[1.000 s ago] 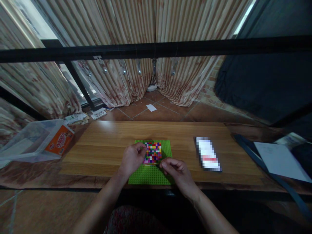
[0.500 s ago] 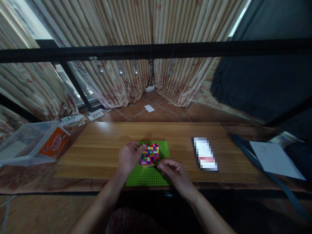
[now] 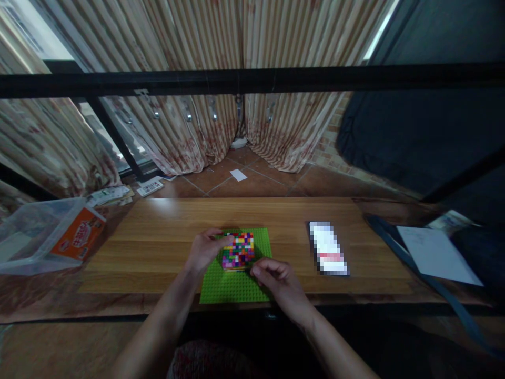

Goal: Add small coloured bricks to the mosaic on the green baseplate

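A block of many small coloured toy bricks (image 3: 240,249) sits on a green studded baseplate (image 3: 232,289), which lies on the wooden board. My left hand (image 3: 204,249) is at the block's back left corner, with the thumb resting across its top edge and the fingers curled beside it, gripping that corner. By the front right corner is my right hand (image 3: 278,279), its thumb and index finger pinched together. Whatever may be between those fingertips is too small to make out. The block's left edge is partly covered by my left hand.
A phone (image 3: 328,248) with a blurred screen lies right of the baseplate on the wooden board (image 3: 158,231). To the left is a clear plastic bin (image 3: 43,237) with an orange label. White paper (image 3: 437,255) and a blue strap (image 3: 394,247) lie on the right.
The whole view has shifted slightly, so everything appears a little further left. Both hands keep nearly the same places at the block; the right stays pinched.
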Motion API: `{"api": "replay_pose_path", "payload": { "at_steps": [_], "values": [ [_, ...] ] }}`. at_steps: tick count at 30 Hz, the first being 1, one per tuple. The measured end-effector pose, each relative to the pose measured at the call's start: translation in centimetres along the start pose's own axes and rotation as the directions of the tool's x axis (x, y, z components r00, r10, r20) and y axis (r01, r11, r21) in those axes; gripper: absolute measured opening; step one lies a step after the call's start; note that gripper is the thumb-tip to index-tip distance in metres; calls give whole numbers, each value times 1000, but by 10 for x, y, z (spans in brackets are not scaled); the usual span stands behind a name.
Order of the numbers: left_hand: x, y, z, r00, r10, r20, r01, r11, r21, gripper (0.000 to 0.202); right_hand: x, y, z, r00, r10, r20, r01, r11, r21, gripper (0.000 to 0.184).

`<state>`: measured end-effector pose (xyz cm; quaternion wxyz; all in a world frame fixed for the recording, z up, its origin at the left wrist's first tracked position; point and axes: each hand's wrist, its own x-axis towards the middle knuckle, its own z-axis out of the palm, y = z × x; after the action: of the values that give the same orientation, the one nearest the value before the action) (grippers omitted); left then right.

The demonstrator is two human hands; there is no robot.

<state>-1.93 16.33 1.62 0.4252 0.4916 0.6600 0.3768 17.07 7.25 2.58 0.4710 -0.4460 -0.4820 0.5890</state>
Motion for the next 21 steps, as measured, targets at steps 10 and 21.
{"api": "replay_pose_path", "payload": {
  "at_steps": [10, 21],
  "values": [
    [-2, 13, 1, 991, 1, 135, 13, 995, -101, 32, 0, 1, 0, 1000, 1, -4, -1, 1000, 29, 28],
    [-1, -3, 3, 972, 200, 126, -202, 979, -3, 32, 1, 11, -2, 1000, -8, -17, 8, 1000, -31, 34]
  ]
}}
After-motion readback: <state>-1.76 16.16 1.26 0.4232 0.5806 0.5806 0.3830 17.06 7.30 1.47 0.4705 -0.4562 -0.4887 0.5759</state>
